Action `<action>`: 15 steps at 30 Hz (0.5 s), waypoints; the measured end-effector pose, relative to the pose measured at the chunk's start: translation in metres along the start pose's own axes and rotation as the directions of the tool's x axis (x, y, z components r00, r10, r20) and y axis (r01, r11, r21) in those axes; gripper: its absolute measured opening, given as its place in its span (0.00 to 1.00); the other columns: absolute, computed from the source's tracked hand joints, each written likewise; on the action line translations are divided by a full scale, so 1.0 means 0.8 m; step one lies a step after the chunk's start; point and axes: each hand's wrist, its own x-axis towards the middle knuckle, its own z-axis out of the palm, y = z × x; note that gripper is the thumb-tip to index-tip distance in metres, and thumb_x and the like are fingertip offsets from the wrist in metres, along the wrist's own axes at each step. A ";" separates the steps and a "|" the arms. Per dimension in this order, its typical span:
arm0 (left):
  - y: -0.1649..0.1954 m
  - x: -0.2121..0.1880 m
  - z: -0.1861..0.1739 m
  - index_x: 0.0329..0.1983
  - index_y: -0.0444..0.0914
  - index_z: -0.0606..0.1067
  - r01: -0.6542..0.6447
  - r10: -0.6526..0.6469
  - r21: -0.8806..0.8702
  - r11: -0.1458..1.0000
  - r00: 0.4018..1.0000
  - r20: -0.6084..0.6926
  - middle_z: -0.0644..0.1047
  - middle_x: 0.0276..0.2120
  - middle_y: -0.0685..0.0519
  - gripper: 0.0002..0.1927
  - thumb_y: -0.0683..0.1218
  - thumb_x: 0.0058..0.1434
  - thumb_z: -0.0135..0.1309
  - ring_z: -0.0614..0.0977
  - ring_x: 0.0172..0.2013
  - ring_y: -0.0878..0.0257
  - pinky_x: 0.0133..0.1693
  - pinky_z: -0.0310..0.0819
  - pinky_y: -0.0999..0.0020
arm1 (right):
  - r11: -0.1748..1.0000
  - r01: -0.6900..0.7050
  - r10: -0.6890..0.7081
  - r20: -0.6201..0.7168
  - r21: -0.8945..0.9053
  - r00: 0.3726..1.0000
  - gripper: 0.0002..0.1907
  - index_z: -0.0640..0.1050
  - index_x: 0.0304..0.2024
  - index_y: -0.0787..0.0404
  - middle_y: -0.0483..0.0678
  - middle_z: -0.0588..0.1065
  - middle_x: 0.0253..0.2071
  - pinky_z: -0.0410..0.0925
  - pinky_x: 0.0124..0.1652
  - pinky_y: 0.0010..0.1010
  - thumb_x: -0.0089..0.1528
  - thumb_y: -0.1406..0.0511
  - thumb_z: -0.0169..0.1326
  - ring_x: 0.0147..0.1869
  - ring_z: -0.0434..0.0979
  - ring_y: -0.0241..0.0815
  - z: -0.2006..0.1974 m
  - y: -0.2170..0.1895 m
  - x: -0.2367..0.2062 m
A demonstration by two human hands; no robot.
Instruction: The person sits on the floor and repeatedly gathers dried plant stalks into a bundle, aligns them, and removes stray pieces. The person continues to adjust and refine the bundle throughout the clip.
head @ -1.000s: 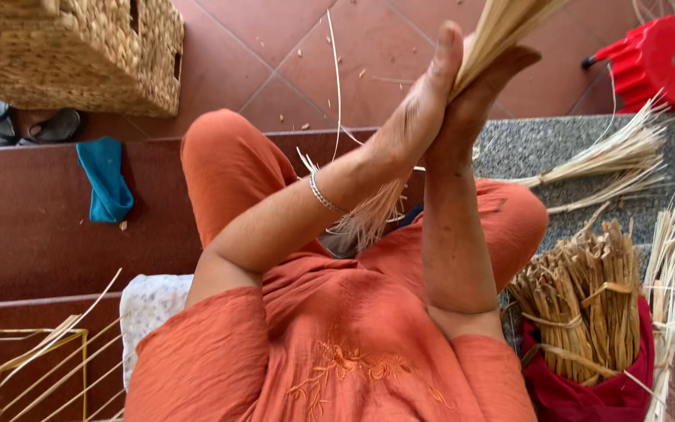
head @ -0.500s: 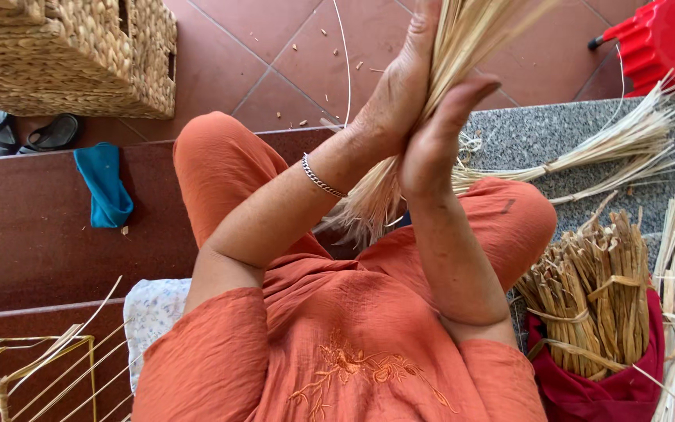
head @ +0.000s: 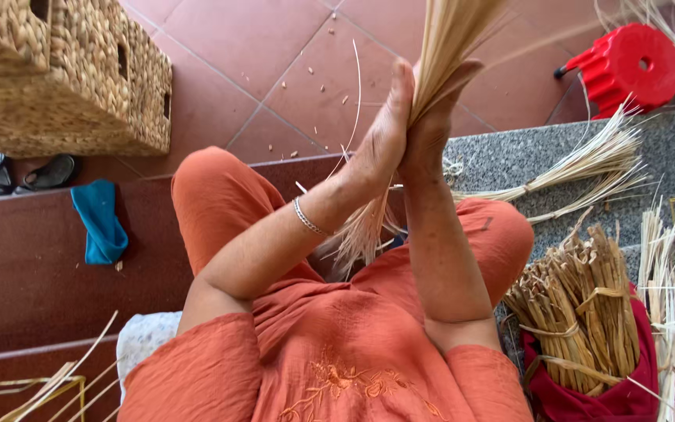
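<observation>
1. My left hand (head: 380,137) and right hand (head: 431,125) press flat together, clamping a straw bundle (head: 451,39) raised above my lap.
2. Below lie red floor tiles (head: 251,47) and a grey stone step (head: 666,148).
3. A woven basket (head: 64,78) sits far left, a red stool (head: 626,62) far right.

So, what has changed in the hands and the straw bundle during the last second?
The left hand and right hand keep the pale straw bundle pressed between the palms. The right palm has slid up against the left, as in rolling. Nothing was let go. The woven basket, red stool and tied reed bundles stayed put.
</observation>
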 end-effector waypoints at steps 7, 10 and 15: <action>0.019 0.025 -0.008 0.75 0.31 0.59 0.127 -0.147 -0.294 0.947 0.988 -0.046 0.67 0.68 0.41 0.47 0.72 0.70 0.27 0.67 0.67 0.53 0.68 0.58 0.64 | 0.910 0.043 -0.075 0.063 0.412 0.995 0.48 0.56 0.76 0.67 0.58 0.61 0.73 0.53 0.73 0.33 0.72 0.36 0.26 0.77 0.59 0.46 0.017 -0.027 -0.020; 0.007 0.010 -0.002 0.76 0.29 0.57 0.057 -0.067 -0.224 0.973 0.997 -0.037 0.63 0.71 0.42 0.46 0.70 0.73 0.26 0.62 0.71 0.56 0.71 0.53 0.65 | 0.901 -0.051 0.052 0.009 0.431 0.999 0.47 0.58 0.75 0.67 0.60 0.67 0.68 0.60 0.67 0.39 0.70 0.37 0.26 0.69 0.66 0.51 0.010 -0.039 0.008; -0.001 0.021 -0.001 0.77 0.30 0.55 0.070 -0.077 -0.267 0.961 0.997 -0.019 0.61 0.73 0.44 0.45 0.70 0.72 0.25 0.61 0.72 0.57 0.71 0.51 0.66 | 0.948 0.066 -0.065 -0.014 0.313 0.998 0.46 0.59 0.74 0.68 0.61 0.62 0.70 0.55 0.69 0.42 0.72 0.38 0.23 0.73 0.59 0.52 0.009 -0.054 0.000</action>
